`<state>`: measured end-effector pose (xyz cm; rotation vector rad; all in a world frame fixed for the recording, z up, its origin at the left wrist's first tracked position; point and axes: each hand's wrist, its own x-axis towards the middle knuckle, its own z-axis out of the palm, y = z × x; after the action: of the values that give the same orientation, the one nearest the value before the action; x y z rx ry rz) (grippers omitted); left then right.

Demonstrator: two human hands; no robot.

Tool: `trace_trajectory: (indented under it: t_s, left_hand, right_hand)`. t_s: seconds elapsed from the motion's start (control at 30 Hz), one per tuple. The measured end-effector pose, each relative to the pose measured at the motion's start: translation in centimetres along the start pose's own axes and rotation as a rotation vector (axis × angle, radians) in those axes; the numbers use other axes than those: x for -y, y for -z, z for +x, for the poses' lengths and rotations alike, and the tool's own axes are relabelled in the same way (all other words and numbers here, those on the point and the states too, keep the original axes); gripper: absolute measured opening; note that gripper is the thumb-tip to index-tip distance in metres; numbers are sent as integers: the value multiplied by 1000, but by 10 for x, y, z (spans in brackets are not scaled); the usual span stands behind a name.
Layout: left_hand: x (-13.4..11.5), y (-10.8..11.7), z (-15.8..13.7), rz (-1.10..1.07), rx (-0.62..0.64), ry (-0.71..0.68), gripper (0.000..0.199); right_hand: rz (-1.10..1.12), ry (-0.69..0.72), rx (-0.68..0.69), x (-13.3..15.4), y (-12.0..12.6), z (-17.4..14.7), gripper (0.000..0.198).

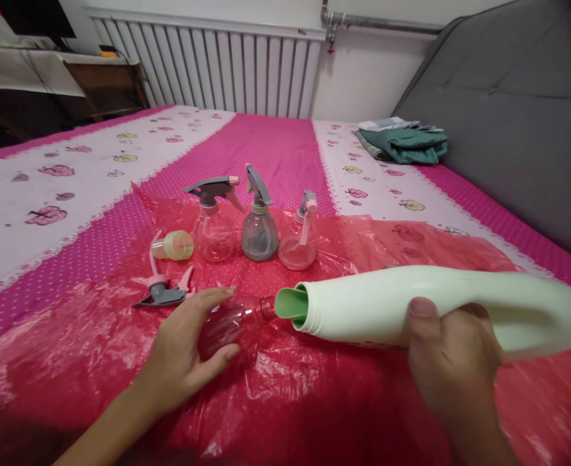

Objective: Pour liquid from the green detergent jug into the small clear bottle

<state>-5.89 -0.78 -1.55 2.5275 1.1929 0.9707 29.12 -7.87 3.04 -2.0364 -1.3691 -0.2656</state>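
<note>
Left hand (181, 353): curved around a tilted clear bottle (229, 320), contents hard to make out. Right hand (452, 356): grasping a pale green jug (363, 304) by its handle, fingers partly hidden; spout at bottle's neck, contact unclear; base cut off. Under both hands: red plastic sheet (295, 414) over pink bedspread (275, 149). Far beyond: radiator (217, 68). Just beyond left hand: spray head (163, 294), yellowish cap (178, 246), three spray bottles (259, 238). Beyond right hand: folded cloths (406, 142).

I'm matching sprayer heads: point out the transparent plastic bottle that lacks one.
The round plastic bottle at the left hand; its neck is bare, while the three upright plastic bottles behind wear grey trigger heads.
</note>
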Motion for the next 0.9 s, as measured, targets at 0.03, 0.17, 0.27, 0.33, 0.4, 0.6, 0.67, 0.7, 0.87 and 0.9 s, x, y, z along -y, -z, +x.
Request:
trace_trajectory:
  t_s: [0.03, 0.17, 0.27, 0.33, 0.4, 0.6, 0.67, 0.7, 0.87, 0.9]
  left_hand:
    - [0, 0, 0, 0, 1, 1, 54]
    - [0, -1, 0, 1, 6, 2, 54]
    - [0, 0, 0, -3, 1, 0, 54]
    - [0, 1, 0, -4, 1, 2, 54]
    - [0, 1, 0, -3, 1, 4, 54]
    - [0, 0, 0, -5, 0, 3, 54]
    - [0, 0, 0, -5, 5, 5, 54]
    - [0, 0, 0, -5, 7, 6, 53]
    - [1, 0, 0, -5, 3, 3, 53]
    - [1, 0, -1, -4, 2, 1, 53]
  right_hand:
    - [3, -9, -3, 0, 0, 0, 88]
    - [23, -36, -1, 2, 1, 1, 90]
    - [31, -45, 2, 3, 2, 1, 88]
    - [35, -50, 2, 3, 3, 2, 89]
    - [36, -51, 0, 4, 3, 2, 90]
    - [14, -35, -2, 5, 3, 3, 92]
    - [13, -36, -1, 5, 3, 3, 94]
    - [11, -36, 2, 5, 3, 3, 94]
    - [10, -39, -5, 4, 3, 3, 95]
    - [11, -35, -10, 4, 3, 3, 96]
